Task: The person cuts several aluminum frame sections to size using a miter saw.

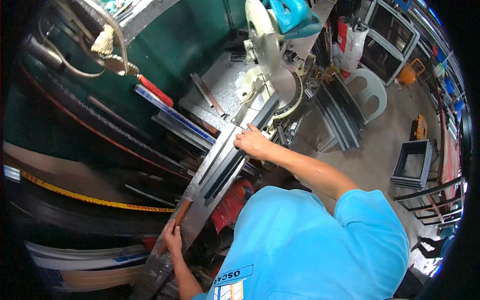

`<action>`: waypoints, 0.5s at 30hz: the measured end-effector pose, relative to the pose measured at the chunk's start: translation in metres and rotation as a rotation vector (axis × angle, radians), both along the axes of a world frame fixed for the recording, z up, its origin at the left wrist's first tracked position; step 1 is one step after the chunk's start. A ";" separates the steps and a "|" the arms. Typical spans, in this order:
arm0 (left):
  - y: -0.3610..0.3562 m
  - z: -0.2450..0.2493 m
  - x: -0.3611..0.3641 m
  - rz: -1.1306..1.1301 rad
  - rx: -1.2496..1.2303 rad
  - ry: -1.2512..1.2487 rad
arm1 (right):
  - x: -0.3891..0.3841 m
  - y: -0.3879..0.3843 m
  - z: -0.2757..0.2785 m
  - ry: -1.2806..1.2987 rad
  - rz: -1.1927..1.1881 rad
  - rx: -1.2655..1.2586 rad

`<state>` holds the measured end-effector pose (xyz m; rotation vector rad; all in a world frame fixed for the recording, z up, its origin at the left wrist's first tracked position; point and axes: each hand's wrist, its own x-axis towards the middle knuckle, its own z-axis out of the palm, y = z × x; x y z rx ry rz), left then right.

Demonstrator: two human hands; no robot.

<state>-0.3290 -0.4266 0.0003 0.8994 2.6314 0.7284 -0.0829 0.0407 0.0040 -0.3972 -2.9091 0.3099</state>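
A long dark grey metal profile (223, 170) lies along the narrow metal bench (172, 272) and reaches up to the base of a mitre saw (265, 37). My right hand (254, 143) is closed over the profile near the saw, fingers curled across its top. Further down the bench, my left hand (173, 240) grips a reddish-brown strip (183, 212) beyond the profile's near end. The saw's head and round blade guard are raised above the turntable (286, 92), and the profile's far end lies beside it.
Short metal offcuts (207, 95) lie left of the saw. A red-handled tool (155, 90) and long bars fill the left side. On the right are stacked dark profiles (340, 112), a white plastic chair (367, 90), a white and red sack (352, 45) and stacked frames (412, 162).
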 end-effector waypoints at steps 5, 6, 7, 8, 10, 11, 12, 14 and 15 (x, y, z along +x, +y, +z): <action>-0.017 -0.020 -0.009 0.134 0.035 -0.005 | 0.038 -0.001 0.051 0.077 0.066 -0.164; -0.014 -0.020 -0.008 0.148 0.033 -0.016 | 0.044 -0.003 0.063 0.156 0.088 -0.254; -0.011 -0.019 -0.008 0.142 0.047 0.006 | 0.048 -0.005 0.076 0.228 0.060 -0.270; -0.008 -0.018 -0.007 0.138 0.061 0.029 | 0.052 -0.003 0.085 0.260 0.025 -0.316; -0.002 -0.017 -0.006 0.126 0.047 0.023 | 0.058 0.000 0.102 0.279 -0.122 -0.458; 0.003 -0.017 -0.004 0.139 0.043 0.035 | 0.061 0.009 0.103 0.269 -0.165 -0.669; 0.008 -0.016 -0.004 0.149 0.044 0.050 | 0.064 0.019 0.098 0.325 -0.136 -0.885; 0.018 -0.013 -0.004 0.175 0.028 0.025 | 0.073 0.031 0.103 0.270 -0.168 -1.094; 0.021 -0.014 -0.004 0.163 -0.003 0.080 | 0.078 0.037 0.104 0.245 -0.146 -1.160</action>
